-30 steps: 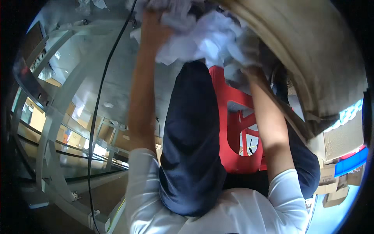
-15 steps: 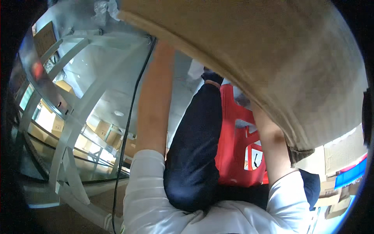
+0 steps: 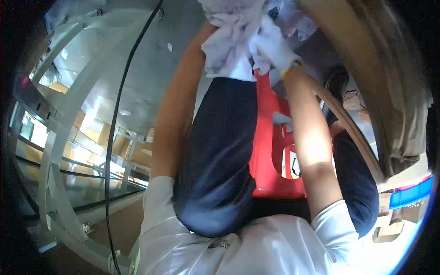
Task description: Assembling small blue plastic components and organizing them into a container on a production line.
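A crumpled white bundle (image 3: 231,39), thin and creased like cloth or soft sheeting, is between my hands at the top of the view, above my dark-trousered knee. My right hand (image 3: 274,48) wears a white glove, blurred by motion, and appears closed on the bundle's right side. The left forearm (image 3: 176,101) reaches up to its left side, where the bundle hides my left hand and fingers. Right of my right arm stands a large brown cardboard box (image 3: 366,59), its open edge and flap tilted over my right leg.
A red plastic stool (image 3: 270,160) stands between my legs. On the left, a pale metal frame (image 3: 75,123) and a hanging black cable (image 3: 117,105) border the space. A blue tray (image 3: 410,192) and small cartons (image 3: 389,229) lie at the far right.
The cardboard that covered the upper right has swung right, uncovering my right forearm and gloved hand. The white bundle has come into view between my hands.
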Tool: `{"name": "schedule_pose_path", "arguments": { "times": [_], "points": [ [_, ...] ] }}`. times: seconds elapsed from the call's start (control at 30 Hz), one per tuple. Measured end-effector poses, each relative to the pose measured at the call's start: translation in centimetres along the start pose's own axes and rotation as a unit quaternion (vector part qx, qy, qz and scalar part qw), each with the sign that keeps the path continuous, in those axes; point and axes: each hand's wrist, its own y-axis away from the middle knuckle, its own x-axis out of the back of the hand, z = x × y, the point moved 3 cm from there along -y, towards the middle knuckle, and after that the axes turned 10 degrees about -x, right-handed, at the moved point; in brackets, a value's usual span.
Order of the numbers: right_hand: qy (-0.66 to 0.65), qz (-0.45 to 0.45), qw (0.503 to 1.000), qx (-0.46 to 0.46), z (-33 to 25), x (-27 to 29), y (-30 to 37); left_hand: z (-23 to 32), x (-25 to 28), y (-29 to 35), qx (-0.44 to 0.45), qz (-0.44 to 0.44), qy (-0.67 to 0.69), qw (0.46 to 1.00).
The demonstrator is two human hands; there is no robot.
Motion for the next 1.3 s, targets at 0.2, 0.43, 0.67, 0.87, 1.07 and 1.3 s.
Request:
{"name": "schedule_pose_path", "arguments": {
  "times": [0.2,0.43,0.67,0.87,1.07,1.3],
  "points": [
    [-0.223,0.057,0.912,-0.338,10.3,7.2,3.6,4.2,-3.2,-5.1,-0.062,0.004,0.253,0.965],
    [-0.175,-0.055,0.941,-0.286,5.3,5.8,5.4,8.6,-15.5,-8.5,-0.126,-0.136,0.36,0.914],
    [-0.187,-0.112,0.917,-0.333,4.6,7.8,12.0,16.2,-18.2,-4.0,-0.284,-0.1,0.168,0.939],
    [-0.183,-0.109,0.912,-0.351,5.2,10.4,13.1,14.6,-13.4,-5.3,-0.23,-0.063,0.124,0.963],
    [-0.196,-0.145,0.9,-0.362,3.6,10.3,16.9,4.9,3.3,4.2,0.039,0.14,-0.071,0.987],
    [-0.19,-0.145,0.887,-0.394,3.7,13.0,21.2,1.3,5.4,26.6,0.307,0.191,-0.081,0.929]
  ]
}}
